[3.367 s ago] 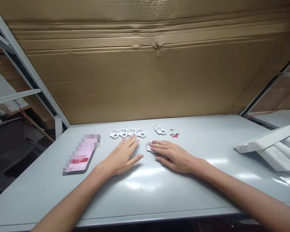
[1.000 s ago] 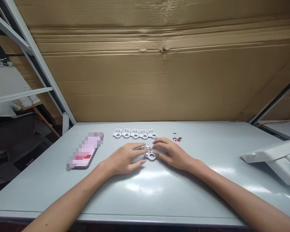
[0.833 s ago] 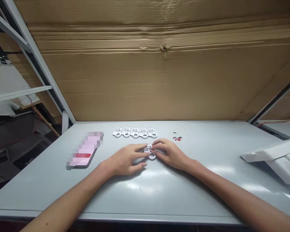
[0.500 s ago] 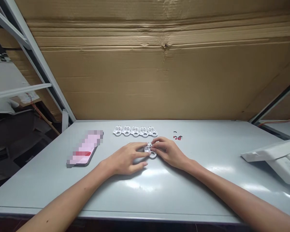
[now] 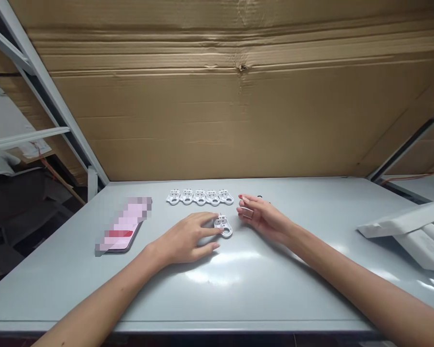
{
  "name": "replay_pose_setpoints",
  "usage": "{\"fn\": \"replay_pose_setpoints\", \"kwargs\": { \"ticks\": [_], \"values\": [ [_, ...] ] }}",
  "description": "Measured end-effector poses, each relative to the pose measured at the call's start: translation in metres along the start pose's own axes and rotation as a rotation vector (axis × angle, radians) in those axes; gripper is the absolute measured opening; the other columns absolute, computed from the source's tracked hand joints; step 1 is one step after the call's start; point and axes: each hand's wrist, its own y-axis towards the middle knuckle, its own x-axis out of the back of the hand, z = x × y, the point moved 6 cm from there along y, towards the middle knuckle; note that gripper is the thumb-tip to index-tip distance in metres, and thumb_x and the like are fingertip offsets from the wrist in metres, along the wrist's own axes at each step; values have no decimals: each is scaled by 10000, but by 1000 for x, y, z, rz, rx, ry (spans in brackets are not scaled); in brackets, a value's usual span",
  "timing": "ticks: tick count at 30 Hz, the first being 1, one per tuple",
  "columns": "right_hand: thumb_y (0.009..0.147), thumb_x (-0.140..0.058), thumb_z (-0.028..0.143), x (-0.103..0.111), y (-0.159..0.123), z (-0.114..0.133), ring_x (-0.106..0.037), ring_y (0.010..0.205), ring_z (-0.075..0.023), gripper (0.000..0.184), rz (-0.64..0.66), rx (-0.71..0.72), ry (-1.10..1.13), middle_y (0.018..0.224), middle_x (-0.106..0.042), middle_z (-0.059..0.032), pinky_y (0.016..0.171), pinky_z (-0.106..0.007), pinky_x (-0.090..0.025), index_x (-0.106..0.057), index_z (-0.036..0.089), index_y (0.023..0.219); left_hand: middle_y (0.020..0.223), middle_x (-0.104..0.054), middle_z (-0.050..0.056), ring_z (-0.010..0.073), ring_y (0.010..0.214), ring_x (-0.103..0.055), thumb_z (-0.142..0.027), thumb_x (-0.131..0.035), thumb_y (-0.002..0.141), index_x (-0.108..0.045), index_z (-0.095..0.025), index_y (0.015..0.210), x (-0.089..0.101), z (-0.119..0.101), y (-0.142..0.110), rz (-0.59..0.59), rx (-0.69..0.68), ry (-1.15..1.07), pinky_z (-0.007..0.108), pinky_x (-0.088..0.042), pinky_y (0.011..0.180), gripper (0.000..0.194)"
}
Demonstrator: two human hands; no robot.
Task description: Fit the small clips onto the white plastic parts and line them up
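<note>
While the left hand (image 5: 188, 238) rests on the desk (image 5: 220, 299) with its fingers spread, two of its fingertips touch a white plastic piece (image 5: 222, 222) that lies flat, its ring end toward the near edge. The right hand (image 5: 265, 218), raised just to the right of that piece and apart from it, pinches a tiny red bit (image 5: 240, 196) at its fingertips. Farther back, five similar white pieces (image 5: 200, 195) lie side by side in a row. A phone (image 5: 125, 226) lies left of the left hand, its screen partly blurred out.
</note>
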Motion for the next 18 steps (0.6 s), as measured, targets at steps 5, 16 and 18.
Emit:
{"fn": "replay_pose_setpoints", "kwargs": {
  "ticks": [5,16,18],
  "values": [
    [931,-466,291,-5,2,-2,-673,1040,-253,250,103,1,-55,1003,-689,-99,920,-447,-564,-587,235,1142,1445,-496,127,307,1310,-481,-353,-548,953,-642,-240,1268,-2,2,-1,8,15,4,450,-412,1067,348],
    [868,-613,394,-12,-4,6,-692,928,-258,191,17,23,-43,918,-708,-103,880,-428,-566,-639,206,878,1446,-497,128,315,1309,-482,-368,-556,947,-587,-244,1338,-2,4,-1,-2,25,-10,453,-416,1065,411],
    [887,-590,416,-8,-6,13,-686,897,-259,215,-46,170,-303,898,-709,-88,846,-440,-563,-654,212,880,1442,-500,126,315,1312,-478,-365,-555,948,-595,-249,1328,-3,4,-1,3,22,-2,452,-411,1069,399]
  ]
}}
